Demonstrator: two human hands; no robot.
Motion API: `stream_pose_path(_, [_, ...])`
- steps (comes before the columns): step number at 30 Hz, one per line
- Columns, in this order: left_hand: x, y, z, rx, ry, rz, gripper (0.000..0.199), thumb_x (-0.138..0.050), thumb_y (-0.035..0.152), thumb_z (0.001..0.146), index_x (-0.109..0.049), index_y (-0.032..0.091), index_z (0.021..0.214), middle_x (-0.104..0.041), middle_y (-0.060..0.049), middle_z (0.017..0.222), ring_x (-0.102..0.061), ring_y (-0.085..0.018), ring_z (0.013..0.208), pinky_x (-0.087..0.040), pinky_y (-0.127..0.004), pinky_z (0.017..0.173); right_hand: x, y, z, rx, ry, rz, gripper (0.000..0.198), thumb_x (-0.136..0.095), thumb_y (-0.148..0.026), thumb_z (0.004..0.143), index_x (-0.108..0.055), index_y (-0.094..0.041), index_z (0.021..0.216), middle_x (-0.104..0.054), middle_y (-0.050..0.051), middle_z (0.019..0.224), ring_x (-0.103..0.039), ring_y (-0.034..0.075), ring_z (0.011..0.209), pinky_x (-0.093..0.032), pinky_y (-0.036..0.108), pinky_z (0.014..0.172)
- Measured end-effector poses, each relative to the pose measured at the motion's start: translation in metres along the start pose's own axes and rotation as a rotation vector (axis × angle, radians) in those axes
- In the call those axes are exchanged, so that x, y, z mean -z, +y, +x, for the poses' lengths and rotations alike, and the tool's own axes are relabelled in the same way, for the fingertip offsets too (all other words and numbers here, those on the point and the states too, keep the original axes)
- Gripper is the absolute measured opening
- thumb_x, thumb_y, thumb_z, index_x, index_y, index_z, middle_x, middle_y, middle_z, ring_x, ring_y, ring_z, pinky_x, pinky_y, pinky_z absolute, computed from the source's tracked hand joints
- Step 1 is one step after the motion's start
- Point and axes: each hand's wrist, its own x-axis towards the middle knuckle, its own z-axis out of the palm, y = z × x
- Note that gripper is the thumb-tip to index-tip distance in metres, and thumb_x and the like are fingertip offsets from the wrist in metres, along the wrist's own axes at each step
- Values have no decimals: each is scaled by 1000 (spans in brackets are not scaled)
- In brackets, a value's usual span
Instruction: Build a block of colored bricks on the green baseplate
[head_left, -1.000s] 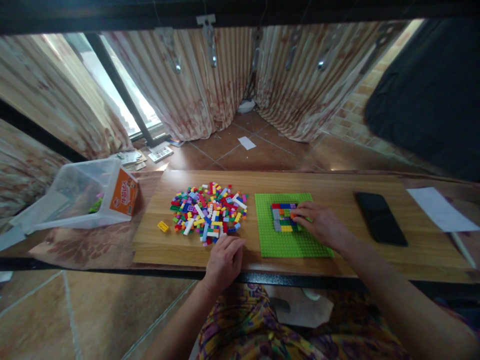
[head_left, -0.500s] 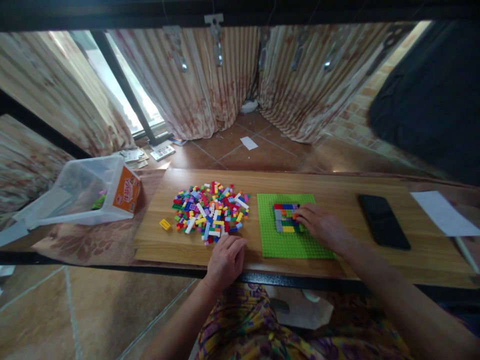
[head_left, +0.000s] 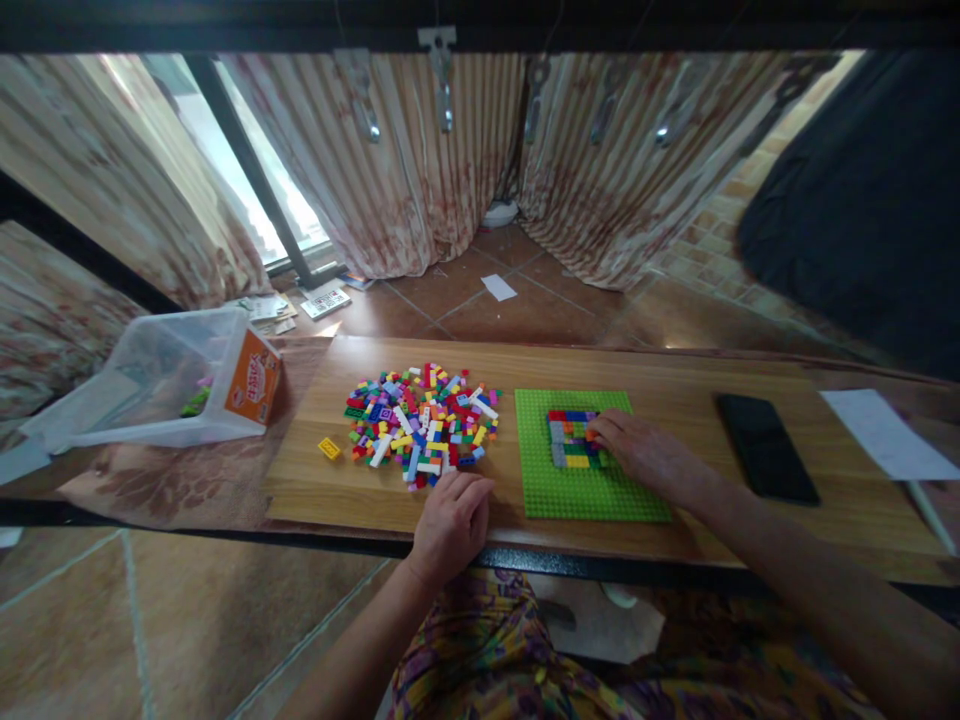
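Observation:
On a green studded baseplate (head_left: 540,490) stands a low block of toy bricks (head_left: 559,454) in grey, red, blue, yellow and other colours. My right hand (head_left: 637,445) reaches over its right side, fingers pinched on a small orange brick (head_left: 591,435) against the built bricks. The hand covers part of that side. My left hand (head_left: 452,517) rests at the table's front edge with curled fingers, just below a heap of loose bricks (head_left: 420,425). Its fingertips are hidden, so whatever they hold, if anything, does not show.
A yellow brick (head_left: 328,449) lies apart, left of the heap. Farther left, a clear plastic bin (head_left: 172,375) with an orange label lies on its side, green pieces inside. Right of the baseplate are a black phone (head_left: 766,447) and a white paper sheet (head_left: 889,432).
The camera view has shifted very slightly. Both hands stay in nearly the same places, the right one still at the orange brick.

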Motion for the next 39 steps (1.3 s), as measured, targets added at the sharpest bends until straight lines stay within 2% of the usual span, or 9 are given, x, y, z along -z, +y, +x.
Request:
stream_pose_path(9, [1,1,1,-1,-7,-1,16,-52,11,94,-65,18,100,-70,-6,92,-62,-18,86,-52,-31,78,-8,-4,-8,-51,82,-31,40,-39,-2,88,-63,-16,117,-67,12,111,-64,21,100,-53,33,89])
stream_pose_path(17, [0,1,1,0,-6,8,16,-51,12,95,-64,18,100,-70,-6,91,-61,-19,85,-53,-33,78,-11,-7,-7,-29,68,-57,32,-42,-16,95,-63,-14,119,-66,15,113,-64,24,102,-53,37,91])
stream_pose_path(24, [-1,0,0,0,-11,0,16,-52,12,94,-64,18,101,-70,-6,91,-61,-19,86,-53,-33,78,-13,-7,-8,-52,121,-4,36,-38,-8,93,-64,-14,117,-67,13,111,-65,22,99,-55,35,90])
stream_pose_path(28, [-1,0,-1,8,-17,1,17,-52,11,94,-64,18,101,-70,-6,91,-62,-20,87,-53,-35,82,-10,-4,-7,-36,114,93,33,-41,-14,95,-67,-17,115,-68,11,107,-66,21,95,-56,35,87])
stream_pose_path(34, [-1,0,-1,10,-20,-12,18,-50,12,95,-64,19,103,-70,-7,94,-63,-20,89,-53,-36,82,-9,-7,-2,-206,202,290,32,-43,-33,98,-74,-23,98,-69,7,98,-68,19,88,-57,35,82])
stream_pose_path(39, [-1,0,-1,4,-19,-6,17,-51,12,94,-64,19,102,-70,-6,92,-62,-20,87,-54,-34,79,-3,-10,1,-324,212,490,28,-51,-37,94,-75,-23,93,-70,6,94,-67,19,84,-56,36,78])
